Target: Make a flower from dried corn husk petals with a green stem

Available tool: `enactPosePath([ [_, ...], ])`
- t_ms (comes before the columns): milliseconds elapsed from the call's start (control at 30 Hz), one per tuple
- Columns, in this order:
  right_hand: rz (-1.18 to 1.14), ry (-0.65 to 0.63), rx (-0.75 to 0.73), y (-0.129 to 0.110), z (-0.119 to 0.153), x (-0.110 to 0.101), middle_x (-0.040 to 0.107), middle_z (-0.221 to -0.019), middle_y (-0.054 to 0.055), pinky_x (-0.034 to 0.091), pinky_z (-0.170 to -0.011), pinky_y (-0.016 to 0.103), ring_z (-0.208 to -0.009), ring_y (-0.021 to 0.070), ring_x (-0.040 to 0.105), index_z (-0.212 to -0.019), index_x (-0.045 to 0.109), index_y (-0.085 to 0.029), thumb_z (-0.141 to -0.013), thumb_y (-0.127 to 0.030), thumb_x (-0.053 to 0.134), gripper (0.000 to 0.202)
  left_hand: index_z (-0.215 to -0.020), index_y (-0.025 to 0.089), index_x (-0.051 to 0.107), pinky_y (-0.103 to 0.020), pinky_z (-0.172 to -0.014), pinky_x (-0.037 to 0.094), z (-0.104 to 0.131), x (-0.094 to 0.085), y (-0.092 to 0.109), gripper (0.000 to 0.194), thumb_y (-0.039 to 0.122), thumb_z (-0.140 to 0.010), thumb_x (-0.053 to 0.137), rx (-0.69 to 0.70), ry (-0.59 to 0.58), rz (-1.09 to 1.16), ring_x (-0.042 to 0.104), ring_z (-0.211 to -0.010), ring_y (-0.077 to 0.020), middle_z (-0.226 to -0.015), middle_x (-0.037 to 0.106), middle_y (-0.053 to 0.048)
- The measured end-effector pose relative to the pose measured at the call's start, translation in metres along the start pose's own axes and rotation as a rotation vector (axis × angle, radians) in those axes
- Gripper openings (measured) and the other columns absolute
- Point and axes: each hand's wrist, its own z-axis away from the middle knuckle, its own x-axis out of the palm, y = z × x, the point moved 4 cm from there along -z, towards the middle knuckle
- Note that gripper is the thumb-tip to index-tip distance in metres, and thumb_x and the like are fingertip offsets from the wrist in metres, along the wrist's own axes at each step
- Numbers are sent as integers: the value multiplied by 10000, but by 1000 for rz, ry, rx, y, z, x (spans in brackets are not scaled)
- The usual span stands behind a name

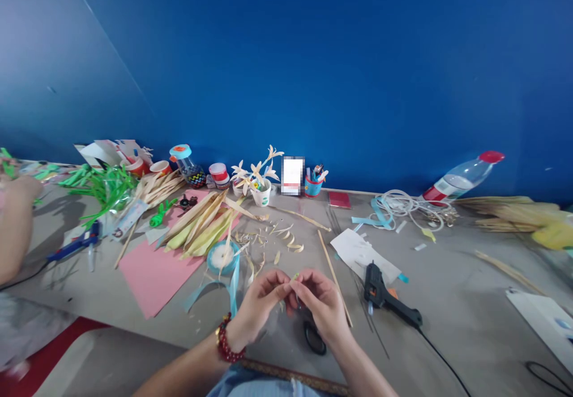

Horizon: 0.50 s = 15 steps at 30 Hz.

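Note:
In the head view my left hand (265, 294) and my right hand (319, 297) meet fingertip to fingertip above the near edge of the table. Both are closed in a pinch on a small yellow-green piece (294, 277), which looks like corn husk; the fingers hide most of it. A black looped handle (314, 338), like that of scissors, shows below my right palm; whether that hand touches it I cannot tell. Husk scraps (259, 239) lie beyond my fingers. Left of them is a roll of light-blue ribbon (222, 257). A thin stick (335, 277) lies beside my right hand.
A black glue gun (380, 295) with a cord lies at right, near white paper (364, 254). Corn husks (199, 224) rest on pink paper (152, 277). Husk flowers stand in a white cup (261, 195). A bottle (461, 179) leans at right. Another person's arm (15, 224) reaches in from the left.

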Motion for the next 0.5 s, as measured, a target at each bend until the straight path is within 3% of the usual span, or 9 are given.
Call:
enactPosePath([
  [133, -13, -42, 31, -3, 4, 3, 602, -495, -45, 481, -441, 235, -406, 114, 559, -752, 566, -193, -782, -413, 776, 306, -751, 126, 628, -232, -552, 463, 2, 3, 0, 263, 358, -823, 728, -103, -92, 138, 595, -569, -131, -641, 665, -46],
  [300, 98, -45, 37, -6, 6, 4, 662, -542, -12, 476, -492, 249, -452, 140, 612, -772, 548, -196, -818, -457, 730, 321, -718, 129, 607, -190, -493, 350, 2, 3, -7, 251, 320, -822, 732, -159, -74, 251, 514, -533, -89, -585, 578, -4],
  [400, 260, -49, 15, -8, 2, -4, 681, -605, 6, 463, -510, 242, -508, 143, 604, -811, 583, -186, -838, -484, 694, 320, -725, 138, 586, -191, -495, 302, 0, 1, -9, 242, 305, -830, 726, -144, -29, 254, 459, -509, -69, -568, 545, 18],
  [500, 583, -71, -67, -19, 0, -28, 694, -765, 41, 477, -537, 252, -611, 167, 617, -962, 644, -181, -865, -491, 648, 324, -761, 145, 574, -198, -503, 286, 0, -3, -7, 226, 300, -841, 717, -109, 30, 218, 431, -491, -58, -584, 558, 22],
])
